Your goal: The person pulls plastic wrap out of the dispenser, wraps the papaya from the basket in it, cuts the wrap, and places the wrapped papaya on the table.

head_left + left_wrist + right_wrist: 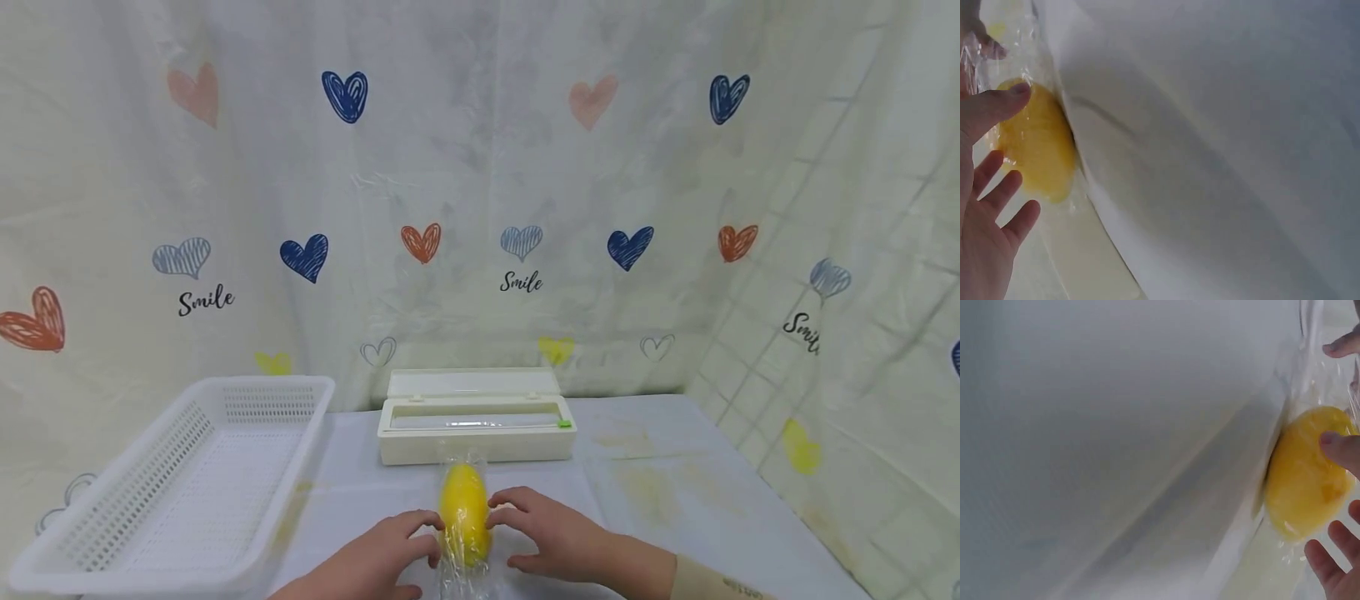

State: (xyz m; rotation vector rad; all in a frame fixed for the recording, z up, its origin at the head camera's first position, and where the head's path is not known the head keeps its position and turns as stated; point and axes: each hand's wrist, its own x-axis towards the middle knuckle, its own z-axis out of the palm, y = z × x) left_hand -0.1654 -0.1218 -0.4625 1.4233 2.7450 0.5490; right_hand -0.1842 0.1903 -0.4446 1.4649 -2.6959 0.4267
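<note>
A yellow oblong thing (465, 512), like a fruit, lies on the table in clear plastic film (463, 575) that bunches at its near end. My left hand (382, 554) is at its left side, fingers spread and slightly bent, fingertips right at the film. On the other side is my right hand (558, 533), fingers apart and fingertips close to the yellow surface. In the left wrist view the left thumb (997, 109) overlaps the wrapped yellow thing (1041, 147). The right thumb (1341, 450) overlaps it likewise in the right wrist view.
Behind the yellow thing stands a cream cling film box (476, 446), lid raised, with a film roll (476, 421) and a small green piece (565, 424) inside. A white plastic basket (277, 492) is at the left. A heart-printed curtain (465, 183) hangs behind the table (637, 475).
</note>
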